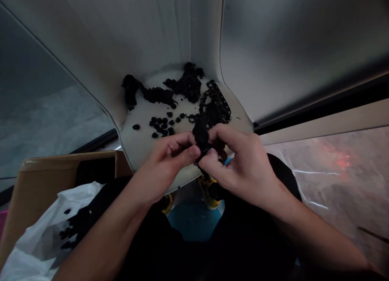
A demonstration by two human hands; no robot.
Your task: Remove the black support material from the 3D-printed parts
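Observation:
My left hand [168, 161] pinches the near end of a black, soft-looking piece [200, 129] between thumb and fingers. My right hand [237, 163] grips the same piece from the other side, fingers curled, thumb almost against the left one. Its exact kind I cannot make out. It is raised over the front part of a pale chair seat [185, 111]. Just behind it lies a tangled black strip with rows of small holes [223, 105]. Several small round black pieces [161, 125] are scattered left of the hands.
Crumpled black scraps [158, 95] and a black clump [190, 86] lie toward the chair back. At lower left stands a cardboard box [39, 179] with a white plastic bag [39, 242] holding black pieces. Grey panels rise at both sides. Something blue [194, 220] is below the seat.

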